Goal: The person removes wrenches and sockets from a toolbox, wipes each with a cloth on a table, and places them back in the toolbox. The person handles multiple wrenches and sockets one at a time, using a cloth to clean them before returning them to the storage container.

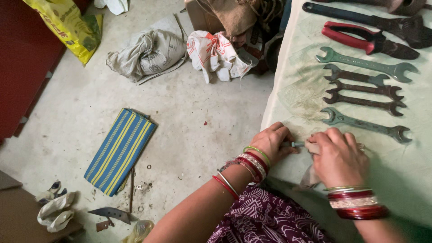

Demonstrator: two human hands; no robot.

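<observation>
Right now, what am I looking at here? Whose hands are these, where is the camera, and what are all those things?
The single picture comes from a camera worn on a person's head, looking down. The left hand grips a small metal tool, and the right hand presses a rag against it. They work over a pale cloth where spanners and red-handled pliers lie in a row. On the concrete floor lie a striped blue-and-yellow mat and some sacks.
</observation>
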